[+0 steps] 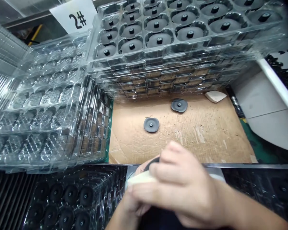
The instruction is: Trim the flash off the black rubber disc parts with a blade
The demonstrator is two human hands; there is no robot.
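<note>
Low in the middle of the head view, my two hands are close together and a little blurred. My left hand (134,199), mostly behind the right, is closed around a black rubber disc (153,163), of which only a dark curved edge shows. My right hand (184,182) lies across it with bent fingers, closed on a cream-coloured pad (142,178) pressed against the disc. Beyond them on the cardboard lie a black disc with a central stud (151,125) and another black disc with an uneven rim (179,105).
A stack of clear trays (158,60) filled with black discs stands at the back. Trays with bare pockets (43,105) are stacked left. The cardboard sheet (129,143) carries a pale wedge-shaped piece (215,96). A white bin (266,105) stands right; more disc-filled trays (62,198) sit lower left.
</note>
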